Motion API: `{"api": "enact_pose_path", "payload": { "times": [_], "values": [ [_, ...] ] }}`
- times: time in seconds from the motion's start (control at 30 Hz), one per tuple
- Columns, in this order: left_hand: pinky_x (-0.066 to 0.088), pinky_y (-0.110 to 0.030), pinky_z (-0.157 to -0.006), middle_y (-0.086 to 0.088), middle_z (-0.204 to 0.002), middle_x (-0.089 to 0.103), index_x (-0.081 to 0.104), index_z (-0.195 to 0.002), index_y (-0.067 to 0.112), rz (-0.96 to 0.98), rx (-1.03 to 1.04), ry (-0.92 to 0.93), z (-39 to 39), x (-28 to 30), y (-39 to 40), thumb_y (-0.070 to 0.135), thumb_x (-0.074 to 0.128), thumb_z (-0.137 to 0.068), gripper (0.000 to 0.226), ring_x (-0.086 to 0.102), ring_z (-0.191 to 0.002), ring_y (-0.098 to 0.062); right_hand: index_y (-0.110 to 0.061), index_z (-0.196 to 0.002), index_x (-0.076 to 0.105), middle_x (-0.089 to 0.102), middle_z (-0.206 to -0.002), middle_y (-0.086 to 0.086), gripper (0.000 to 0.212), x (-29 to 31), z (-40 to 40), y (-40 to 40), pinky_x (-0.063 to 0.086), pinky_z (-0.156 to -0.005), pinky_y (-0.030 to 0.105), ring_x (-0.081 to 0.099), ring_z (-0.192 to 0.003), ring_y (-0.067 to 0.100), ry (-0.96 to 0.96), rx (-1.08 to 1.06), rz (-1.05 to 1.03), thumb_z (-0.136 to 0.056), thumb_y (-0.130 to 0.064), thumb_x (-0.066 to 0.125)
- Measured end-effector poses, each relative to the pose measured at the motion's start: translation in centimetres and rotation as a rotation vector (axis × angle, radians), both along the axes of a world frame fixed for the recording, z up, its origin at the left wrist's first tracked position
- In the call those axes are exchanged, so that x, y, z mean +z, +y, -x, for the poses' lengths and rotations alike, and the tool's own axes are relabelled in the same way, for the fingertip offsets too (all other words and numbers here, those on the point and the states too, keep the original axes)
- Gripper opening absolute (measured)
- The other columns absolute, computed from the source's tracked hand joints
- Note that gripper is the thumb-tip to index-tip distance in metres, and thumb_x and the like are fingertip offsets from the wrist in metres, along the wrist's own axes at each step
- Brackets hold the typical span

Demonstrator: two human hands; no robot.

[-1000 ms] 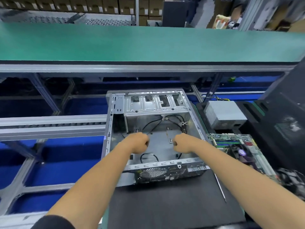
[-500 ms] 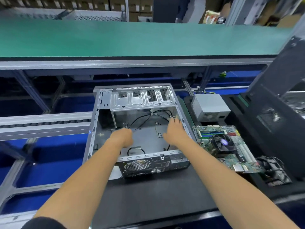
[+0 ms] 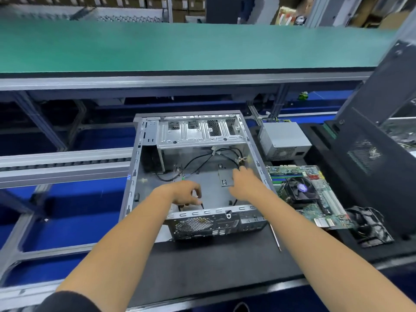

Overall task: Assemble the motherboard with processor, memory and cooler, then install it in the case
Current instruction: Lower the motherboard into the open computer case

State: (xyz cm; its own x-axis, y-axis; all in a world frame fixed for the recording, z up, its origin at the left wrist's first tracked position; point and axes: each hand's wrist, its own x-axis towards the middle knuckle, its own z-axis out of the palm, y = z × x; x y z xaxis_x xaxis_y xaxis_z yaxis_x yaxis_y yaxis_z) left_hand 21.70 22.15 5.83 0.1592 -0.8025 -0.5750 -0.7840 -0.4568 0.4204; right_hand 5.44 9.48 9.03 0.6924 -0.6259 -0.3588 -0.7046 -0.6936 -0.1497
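Grey steel case (image 3: pixel 135 176) lies open at frame centre on a black mat (image 3: pixel 213 266), the left hand (image 3: pixel 182 192) inside pinching a black cable (image 3: pixel 201 204), the right hand (image 3: pixel 244 183) reaching in with fingers extended, while the motherboard (image 3: pixel 315 212) with its cooler (image 3: pixel 300 189) waits right of the case.

A grey power supply (image 3: pixel 284 140) sat on the black worktop (image 3: pixel 216 266) at about two o'clock. A thin screwdriver (image 3: pixel 275 236) lay on that worktop near four o'clock. A green conveyor belt (image 3: pixel 180 46) ran across at twelve o'clock, with cardboard boxes (image 3: pixel 189 6) stacked beyond it. A dark panel (image 3: pixel 382 140) leaned at three o'clock.
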Motion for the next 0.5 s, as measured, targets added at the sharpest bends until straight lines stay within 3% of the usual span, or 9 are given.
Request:
{"api": "enact_pose_path", "payload": {
  "times": [0.07, 0.1, 0.17, 0.27, 0.33, 0.43, 0.5],
  "values": [
    [0.041, -0.028, -0.063, -0.006, -0.101, 0.059, 0.06, -0.101, 0.014, 0.044, 0.045, -0.104, -0.2, -0.1, -0.1, 0.025, 0.051, -0.095, 0.015, 0.052, -0.075, -0.017, -0.005, -0.091, 0.054, 0.052, -0.089, 0.01, 0.015, -0.3, 0.1, -0.1, 0.041, -0.061, 0.03, 0.051, -0.08, 0.025, 0.027, 0.045, -0.066, -0.092, -0.018, 0.047],
    [0.039, -0.029, -0.06, -0.012, -0.098, 0.06, 0.059, -0.093, 0.009, 0.047, 0.094, -0.174, -0.3, -0.1, 0.0, 0.017, 0.047, -0.094, 0.015, 0.049, -0.071, -0.018, -0.005, -0.087, 0.053, 0.053, -0.083, 0.009, 0.014, -0.4, 0.2, -0.1, 0.039, -0.055, 0.029, 0.05, -0.07, 0.023, 0.036, 0.057, -0.089, -0.092, -0.016, 0.047],
    [0.041, -0.029, -0.059, -0.016, -0.099, 0.062, 0.057, -0.1, 0.002, -0.004, 0.18, -0.292, -0.5, 0.0, 0.1, 0.003, 0.04, -0.09, 0.02, 0.054, -0.073, -0.023, -0.002, -0.095, 0.057, 0.061, -0.091, 0.011, 0.017, -0.6, 0.2, -0.1, 0.045, -0.06, 0.032, 0.053, -0.071, 0.024, 0.067, 0.089, -0.132, -0.091, -0.016, 0.048],
    [0.043, -0.036, -0.076, -0.018, -0.123, 0.055, 0.038, -0.129, 0.005, -0.017, 0.353, -0.421, -1.0, -0.3, 0.4, 0.001, 0.038, -0.089, 0.04, 0.057, -0.108, -0.034, -0.003, -0.103, 0.06, 0.064, -0.1, 0.013, 0.022, -1.2, -0.1, -0.3, 0.051, -0.072, 0.037, 0.059, -0.08, 0.026, 0.116, 0.157, -0.165, -0.091, -0.017, 0.048],
    [0.042, -0.039, -0.074, -0.018, -0.121, 0.051, 0.03, -0.128, 0.008, 0.06, 0.475, -0.491, -1.2, -0.5, 0.6, 0.005, 0.044, -0.089, 0.042, 0.054, -0.107, -0.035, -0.004, -0.104, 0.061, 0.063, -0.099, 0.011, 0.022, -1.5, -0.2, -0.5, 0.049, -0.069, 0.035, 0.06, -0.085, 0.027, 0.117, 0.174, -0.169, -0.092, -0.017, 0.048],
    [0.044, -0.038, -0.086, -0.014, -0.128, 0.038, 0.034, -0.131, 0.011, 0.055, 0.338, -0.764, -1.5, -0.6, 0.5, 0.012, 0.051, -0.089, 0.046, 0.041, -0.116, -0.03, -0.007, -0.107, 0.062, 0.063, -0.107, 0.012, 0.022, -1.8, -0.2, -0.6, 0.048, -0.073, 0.033, 0.059, -0.092, 0.027, 0.105, 0.211, -0.172, -0.092, -0.012, 0.047],
    [0.042, -0.037, -0.091, -0.012, -0.129, 0.042, 0.044, -0.13, 0.009, -0.012, 0.125, -0.837, -1.3, -0.9, 0.2, 0.011, 0.049, -0.09, 0.04, 0.042, -0.119, -0.028, -0.008, -0.111, 0.062, 0.063, -0.114, 0.012, 0.025, -1.7, -0.2, -0.6, 0.05, -0.083, 0.035, 0.059, -0.102, 0.028, 0.125, 0.257, -0.184, -0.093, -0.006, 0.045]
  ]
}}
